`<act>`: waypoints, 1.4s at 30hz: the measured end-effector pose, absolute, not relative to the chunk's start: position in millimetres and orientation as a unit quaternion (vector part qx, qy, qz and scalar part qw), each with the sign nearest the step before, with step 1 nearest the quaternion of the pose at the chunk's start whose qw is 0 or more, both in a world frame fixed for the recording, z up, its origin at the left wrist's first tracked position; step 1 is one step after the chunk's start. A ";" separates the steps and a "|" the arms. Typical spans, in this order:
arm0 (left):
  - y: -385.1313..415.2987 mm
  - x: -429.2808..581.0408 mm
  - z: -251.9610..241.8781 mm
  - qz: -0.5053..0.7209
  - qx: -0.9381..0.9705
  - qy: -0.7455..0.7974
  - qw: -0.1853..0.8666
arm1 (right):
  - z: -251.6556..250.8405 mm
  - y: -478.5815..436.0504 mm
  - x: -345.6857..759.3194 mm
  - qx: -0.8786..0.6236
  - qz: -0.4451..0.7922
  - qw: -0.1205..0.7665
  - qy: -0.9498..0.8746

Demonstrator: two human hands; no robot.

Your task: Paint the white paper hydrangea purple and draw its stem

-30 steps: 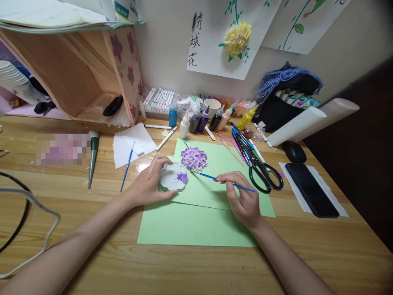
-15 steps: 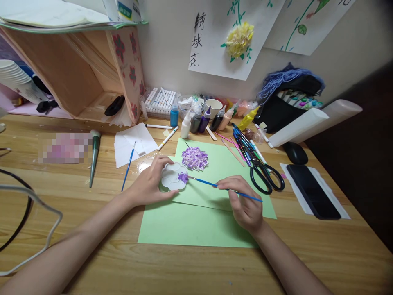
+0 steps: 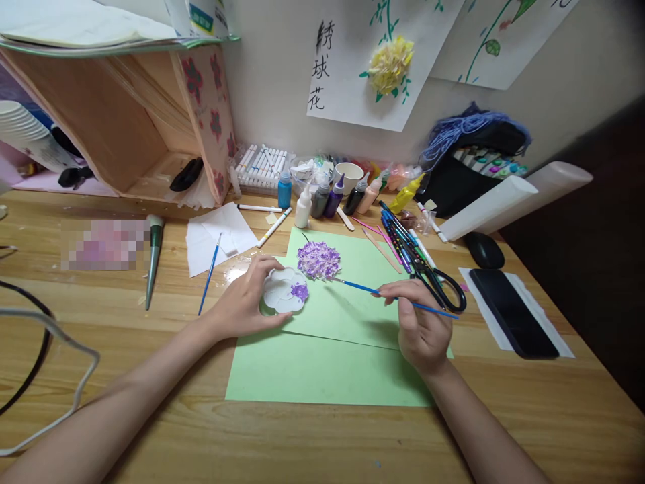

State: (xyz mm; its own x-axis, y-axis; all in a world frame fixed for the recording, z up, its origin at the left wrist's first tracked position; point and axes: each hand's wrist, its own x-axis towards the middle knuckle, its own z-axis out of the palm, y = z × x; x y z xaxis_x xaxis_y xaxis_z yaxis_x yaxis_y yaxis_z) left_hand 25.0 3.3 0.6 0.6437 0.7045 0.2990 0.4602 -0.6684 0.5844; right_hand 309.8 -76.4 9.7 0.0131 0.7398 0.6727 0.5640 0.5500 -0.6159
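Observation:
My left hand [image 3: 249,299] grips the rim of a white flower-shaped paint palette [image 3: 278,290], thumb at the near side and fingers at the far side. A patch of purple paint [image 3: 299,292] lies at the palette's right. Between the fingers of my right hand [image 3: 423,324] is a thin blue paintbrush [image 3: 363,288], its tip pointing left. That tip is at the lower right edge of a purple and white fluffy flower [image 3: 319,260]; whether it touches I cannot tell. The flower lies on green paper [image 3: 322,370], to the right of and beyond the palette.
Black scissors [image 3: 443,286] and several pens lie right of the paper, near a phone [image 3: 511,312] and a mouse [image 3: 484,250]. Paint bottles [image 3: 334,198] line the back. Left are a second blue brush [image 3: 209,274], white paper [image 3: 216,232] and a green-handled brush [image 3: 155,262].
My right hand has moved right and slightly away, carrying the paintbrush tip from the purple paint to the flower's lower right edge. My left hand stays on the palette.

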 end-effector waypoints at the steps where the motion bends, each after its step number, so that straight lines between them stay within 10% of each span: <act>1: 3.3 25.0 0.6 0.258 0.875 0.334 0.235 | 9.8 -76.1 310.2 -0.466 0.076 0.524 -0.709; 42: 3.4 26.6 1.6 0.259 0.873 0.335 0.241 | 17.2 -73.3 307.0 -0.422 0.001 0.445 -0.790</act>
State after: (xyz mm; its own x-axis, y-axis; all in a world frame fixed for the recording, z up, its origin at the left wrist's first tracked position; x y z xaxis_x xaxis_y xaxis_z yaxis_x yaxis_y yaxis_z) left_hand 26.6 3.4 1.6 0.6419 0.7097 0.2903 0.4604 -0.6594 0.5943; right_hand 307.0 -73.3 17.2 -0.2480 0.6684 0.7012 0.6658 0.6434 -0.3779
